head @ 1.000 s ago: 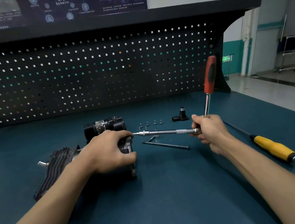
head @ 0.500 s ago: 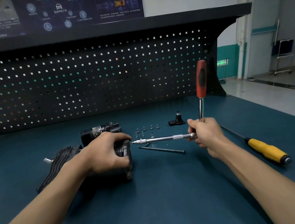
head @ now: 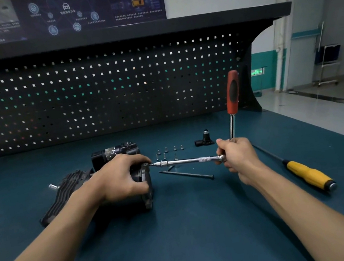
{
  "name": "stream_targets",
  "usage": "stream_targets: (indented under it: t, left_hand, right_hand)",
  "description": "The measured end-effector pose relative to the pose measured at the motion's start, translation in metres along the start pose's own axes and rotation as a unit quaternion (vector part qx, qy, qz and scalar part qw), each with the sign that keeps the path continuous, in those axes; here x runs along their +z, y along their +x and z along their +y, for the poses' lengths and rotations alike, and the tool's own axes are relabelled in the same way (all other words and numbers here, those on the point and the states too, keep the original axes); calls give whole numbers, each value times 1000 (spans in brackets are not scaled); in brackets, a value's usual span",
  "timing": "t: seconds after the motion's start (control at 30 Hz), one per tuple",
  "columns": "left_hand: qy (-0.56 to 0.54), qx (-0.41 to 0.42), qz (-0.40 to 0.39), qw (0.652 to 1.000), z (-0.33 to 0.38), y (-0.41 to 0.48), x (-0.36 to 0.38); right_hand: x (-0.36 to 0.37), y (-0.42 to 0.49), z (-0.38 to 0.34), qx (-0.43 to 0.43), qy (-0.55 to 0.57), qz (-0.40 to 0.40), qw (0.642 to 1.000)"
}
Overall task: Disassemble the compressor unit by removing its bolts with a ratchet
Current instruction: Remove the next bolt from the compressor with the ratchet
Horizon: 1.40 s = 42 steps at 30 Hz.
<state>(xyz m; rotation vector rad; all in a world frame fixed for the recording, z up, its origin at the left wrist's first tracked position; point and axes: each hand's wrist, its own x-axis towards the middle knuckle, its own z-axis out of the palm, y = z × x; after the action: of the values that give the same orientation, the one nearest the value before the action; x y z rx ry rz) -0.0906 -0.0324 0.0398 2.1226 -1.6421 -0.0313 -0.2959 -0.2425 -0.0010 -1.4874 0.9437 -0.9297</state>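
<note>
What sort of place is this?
Likely an automotive training workshop: a blue workbench with a black pegboard back, a car-technology poster above it, and hand tools, a ratchet and a yellow-handled screwdriver.

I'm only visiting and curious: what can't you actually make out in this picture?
Head view only:
- The bolt on the compressor unit: the left hand and the extension tip hide it.
- The head of the ratchet: wrapped in the right hand.
- The small fasteners behind the extension: too small to identify.
- The poster text: too small, cut by the top edge.
</note>
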Motion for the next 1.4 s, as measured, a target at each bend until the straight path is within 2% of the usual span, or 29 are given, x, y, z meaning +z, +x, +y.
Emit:
stream_targets:
  t: [0.33,0.5,0.73,0.8,0.87,1.0,1.03,1.1,1.17,1.23,1.33,1.4]
  left_hand:
    - [-2,1,-13,1000,1,0,0]
    - [-5,0,-12,1000,0,0,0]
    - [1,2,-11,1000,0,0,0]
    - [5,2,-12,1000,0,1,0]
    - [13,1,-18,1000,-2,1,0]
    - [36,-14,-43,998,-2,6,-2]
    - [40,-22,-53,998,-1,8,-3]
    - [38,-37,-69,996,2,11,-1]
    - [44,-49,-59,996,4,11,3]
    - [52,-54,-25,997,4,10,8]
    - [45,-55,1,997,3,11,9]
    - [48,-53,3,997,3,12,10]
  right_hand:
    - [1,2,3,1,11,6,1000]
    - [4,3,9,-48,-32,37,998]
    - [4,6,14,-99,-4,33,995]
    - [2,6,16,-152,-10,27,988]
    - [-2,4,17,-243,-19,9,970]
    - [-5,0,14,-437,-89,2,895]
    - [-5,0,14,-465,-107,6,879]
    - [-6,2,14,-478,-128,10,869]
    - [-10,9,13,-459,-162,5,874]
    - [-14,14,9,-381,-195,-38,903]
    - [-16,20,-10,-142,-168,-141,965]
    - [-19,25,-24,24,-162,-196,967]
